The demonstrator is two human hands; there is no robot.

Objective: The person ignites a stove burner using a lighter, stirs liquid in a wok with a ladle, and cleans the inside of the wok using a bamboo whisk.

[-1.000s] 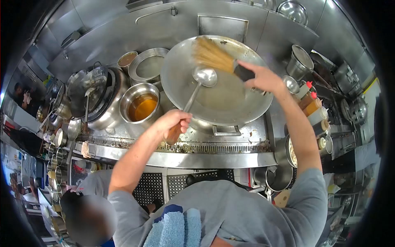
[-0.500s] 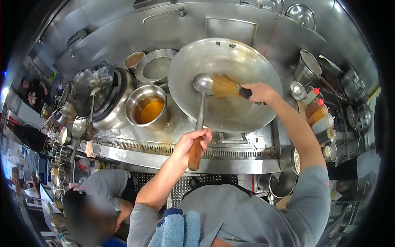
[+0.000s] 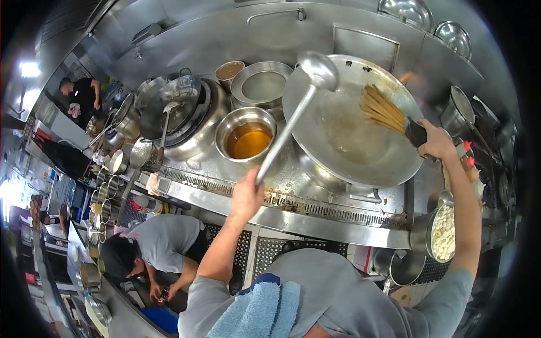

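A large wok (image 3: 349, 158) with cloudy liquid at its bottom rests on the stove. My left hand (image 3: 247, 194) is closed round the handle of a long metal ladle (image 3: 293, 121), whose bowl is raised over the wok's left rim. My right hand (image 3: 437, 141) grips the dark handle of a bamboo brush (image 3: 384, 111), its bristles pointing left above the wok's right side. Left of the wok stands a metal pot (image 3: 225, 125) of amber liquid.
A second wok (image 3: 189, 112) with a ladle sits at the left. Behind are a strainer-topped pot (image 3: 262, 84) and a small container (image 3: 229, 70). Squeeze bottles (image 3: 469, 155) and a bowl of pale pieces (image 3: 443, 232) are at the right. A co-worker (image 3: 166, 242) bends down at lower left.
The ladle has risen from inside the wok to its left rim. The brush has parted from the ladle and moved right. The view has turned left, bringing more of the bending co-worker into sight.
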